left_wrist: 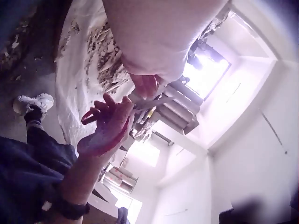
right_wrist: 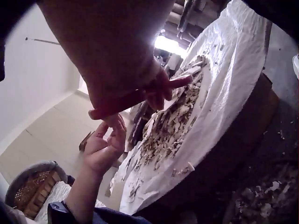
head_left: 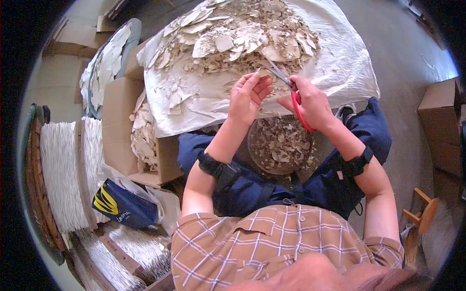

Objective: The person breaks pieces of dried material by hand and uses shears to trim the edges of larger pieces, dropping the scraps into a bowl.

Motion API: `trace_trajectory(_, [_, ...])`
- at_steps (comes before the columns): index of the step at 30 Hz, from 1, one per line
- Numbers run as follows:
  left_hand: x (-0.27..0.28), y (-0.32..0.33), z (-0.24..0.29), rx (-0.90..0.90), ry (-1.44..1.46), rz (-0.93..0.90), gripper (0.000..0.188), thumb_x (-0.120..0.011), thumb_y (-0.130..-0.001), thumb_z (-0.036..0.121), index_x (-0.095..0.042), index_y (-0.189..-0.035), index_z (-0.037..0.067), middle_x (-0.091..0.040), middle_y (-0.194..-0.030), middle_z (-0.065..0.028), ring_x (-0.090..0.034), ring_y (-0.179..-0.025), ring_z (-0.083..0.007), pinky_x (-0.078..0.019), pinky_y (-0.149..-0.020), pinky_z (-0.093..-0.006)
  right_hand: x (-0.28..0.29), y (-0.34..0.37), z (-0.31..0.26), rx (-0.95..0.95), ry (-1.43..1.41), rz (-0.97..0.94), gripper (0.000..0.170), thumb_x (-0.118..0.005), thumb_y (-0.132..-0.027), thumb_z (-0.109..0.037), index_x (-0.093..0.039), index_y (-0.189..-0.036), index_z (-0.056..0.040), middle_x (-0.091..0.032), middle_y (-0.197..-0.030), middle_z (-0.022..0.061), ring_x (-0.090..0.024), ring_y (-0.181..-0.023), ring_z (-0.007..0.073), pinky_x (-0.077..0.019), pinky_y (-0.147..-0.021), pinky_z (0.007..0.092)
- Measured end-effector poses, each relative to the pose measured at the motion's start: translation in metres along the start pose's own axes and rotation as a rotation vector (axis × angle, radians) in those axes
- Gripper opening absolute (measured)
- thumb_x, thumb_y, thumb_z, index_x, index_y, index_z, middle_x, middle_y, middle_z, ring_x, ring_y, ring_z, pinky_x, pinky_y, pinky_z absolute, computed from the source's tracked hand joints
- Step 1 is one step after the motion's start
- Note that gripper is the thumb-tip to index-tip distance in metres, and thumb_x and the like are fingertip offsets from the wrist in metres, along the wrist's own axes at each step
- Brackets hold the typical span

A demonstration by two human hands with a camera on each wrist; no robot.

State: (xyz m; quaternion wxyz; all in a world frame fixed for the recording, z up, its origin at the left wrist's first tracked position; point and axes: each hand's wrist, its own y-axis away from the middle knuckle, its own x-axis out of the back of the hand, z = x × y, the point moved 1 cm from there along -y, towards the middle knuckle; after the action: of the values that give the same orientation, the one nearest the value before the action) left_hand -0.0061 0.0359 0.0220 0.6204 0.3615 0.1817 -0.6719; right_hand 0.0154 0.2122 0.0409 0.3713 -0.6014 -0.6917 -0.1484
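Note:
My right hand (head_left: 314, 103) grips a pair of scissors with red handles (head_left: 297, 107). Their metal blades point up and left, toward the fingertips of my left hand (head_left: 246, 99). Between thumb and fingers, the left hand pinches a small pale flake (head_left: 262, 72), close beside the blades. Both hands are above the near part of a white cloth (head_left: 194, 116), which bears a heap of pale, thin, broken flakes (head_left: 233, 41). In the right wrist view, the red handle (right_wrist: 124, 103) crosses under the right hand, and the left hand (right_wrist: 105, 151) is below it.
Between the knees stands a round container of small scraps (head_left: 281, 145). To the left are an open cardboard box (head_left: 116, 126) with flakes, stacked white sheets (head_left: 60, 169) and a blue bag (head_left: 126, 206). A cardboard box (head_left: 439, 104) and a wooden stool (head_left: 428, 212) stand at right.

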Motion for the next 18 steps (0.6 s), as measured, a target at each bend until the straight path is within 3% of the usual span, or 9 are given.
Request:
trace_trajectory(7, [-0.002,0.000,-0.006,-0.076,-0.065,-0.060,0.009,-0.048,-0.087,0.010,-0.054,-0.090,0.004,-0.061,-0.088,-0.0113,-0.061,-0.077,-0.0189,-0.0519,-0.072,-0.0360,0.003,-0.003,-0.003,0.094,0.096,0.047,0.054,-0.065,-0.070,-0.041,-0.048,-0.104,-0.0014,-0.057,-0.085,0.0159,-0.056,-0.080,0.0324,-0.0453,-0.066,0.0397])
trace_trajectory(9, [-0.002,-0.002,-0.002,-0.167,-0.228,-0.071,0.008,-0.048,-0.087,0.009,-0.053,-0.089,0.003,-0.061,-0.086,-0.0108,-0.061,-0.074,-0.0181,-0.0524,-0.070,-0.0355,0.005,-0.003,-0.004,0.129,0.111,0.028,0.052,-0.064,-0.071,-0.040,-0.048,-0.102,-0.0017,-0.056,-0.082,0.0154,-0.056,-0.078,0.0324,-0.0451,-0.065,0.0396])
trace_trajectory(12, [-0.007,0.002,0.000,-0.192,-0.268,-0.025,0.007,-0.050,-0.086,0.006,-0.050,-0.090,0.001,-0.059,-0.081,-0.0090,-0.061,-0.072,-0.0171,-0.0530,-0.067,-0.0308,0.006,-0.001,-0.003,0.130,0.114,0.010,0.051,-0.065,-0.070,-0.040,-0.048,-0.101,-0.0019,-0.055,-0.081,0.0151,-0.056,-0.077,0.0321,-0.0449,-0.063,0.0393])
trace_trajectory(18, [-0.010,0.002,0.006,-0.234,-0.308,-0.058,0.008,-0.047,-0.087,0.005,-0.049,-0.091,0.000,-0.058,-0.082,-0.0101,-0.061,-0.073,-0.0173,-0.0531,-0.068,-0.0311,0.010,0.001,-0.007,0.183,0.087,0.007,0.049,-0.065,-0.070,-0.041,-0.050,-0.097,-0.0023,-0.054,-0.077,0.0144,-0.056,-0.074,0.0317,-0.0449,-0.062,0.0388])
